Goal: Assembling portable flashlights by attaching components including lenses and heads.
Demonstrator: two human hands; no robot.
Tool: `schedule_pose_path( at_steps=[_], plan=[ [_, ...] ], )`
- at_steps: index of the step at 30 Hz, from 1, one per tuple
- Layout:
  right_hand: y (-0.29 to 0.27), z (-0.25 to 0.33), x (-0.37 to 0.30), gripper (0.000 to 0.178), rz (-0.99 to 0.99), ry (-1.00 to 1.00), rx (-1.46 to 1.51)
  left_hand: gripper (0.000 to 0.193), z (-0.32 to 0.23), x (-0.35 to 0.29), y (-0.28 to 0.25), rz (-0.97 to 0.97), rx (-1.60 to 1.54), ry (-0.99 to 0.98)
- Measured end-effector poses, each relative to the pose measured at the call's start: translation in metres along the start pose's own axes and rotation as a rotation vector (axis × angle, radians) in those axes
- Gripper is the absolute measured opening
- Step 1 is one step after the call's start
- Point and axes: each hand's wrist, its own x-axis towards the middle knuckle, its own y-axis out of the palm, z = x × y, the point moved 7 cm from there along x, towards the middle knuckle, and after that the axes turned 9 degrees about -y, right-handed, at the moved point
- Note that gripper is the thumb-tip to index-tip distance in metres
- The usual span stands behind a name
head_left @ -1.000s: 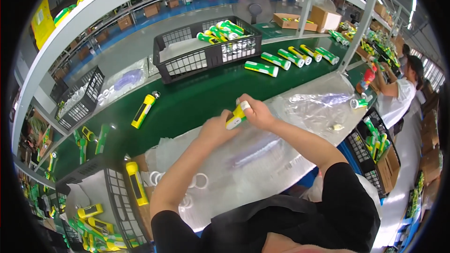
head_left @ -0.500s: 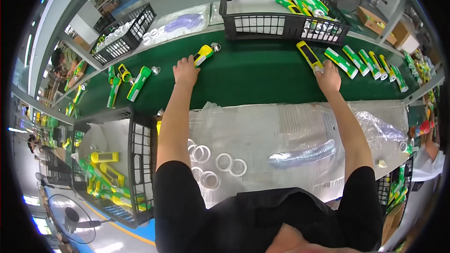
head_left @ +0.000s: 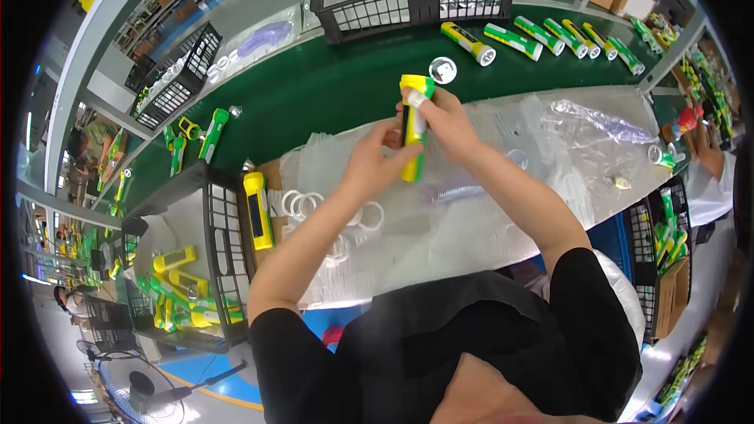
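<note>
A yellow and green flashlight [head_left: 413, 159] is held upright between my two hands over the near edge of the green belt. My left hand [head_left: 375, 161] is closed around its body, with the thumb along its lower part. My right hand [head_left: 448, 124] grips it just below the yellow head, thumb pressed against the front. Beside the open head is a round silver reflector [head_left: 442, 71]; how it is joined is too small to tell. Another yellow flashlight [head_left: 469, 44] lies on the belt beyond my right hand, its lens end toward me.
Several flashlights [head_left: 580, 39] lie in a row at the far right of the green belt [head_left: 314, 102]. A black crate [head_left: 416, 4] stands behind it. White rings [head_left: 302, 204] and clear lenses [head_left: 455, 191] rest on the plastic-covered table. Another black crate [head_left: 224, 220] with flashlights is at left.
My left hand has brought its flashlight from the belt toward me. My right hand has left the flashlight at right and joined on this one. The view has shifted.
</note>
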Motion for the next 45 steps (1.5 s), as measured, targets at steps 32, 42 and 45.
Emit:
schedule_pose_path(
  at_steps=[32, 42, 45],
  plan=[
    [-0.009, -0.003, -0.192, 0.049, 0.181, 0.236, 0.298, 0.062, -0.004, -0.09, 0.037, -0.214, 0.079, 0.216],
    [-0.018, 0.007, -0.193, 0.058, 0.184, 0.187, 0.184, 0.055, 0.009, -0.092, 0.039, -0.206, 0.242, 0.254],
    [-0.013, 0.003, -0.195, 0.052, 0.24, 0.173, 0.214, 0.047, -0.032, -0.116, 0.026, -0.102, -0.081, 0.293]
  ],
)
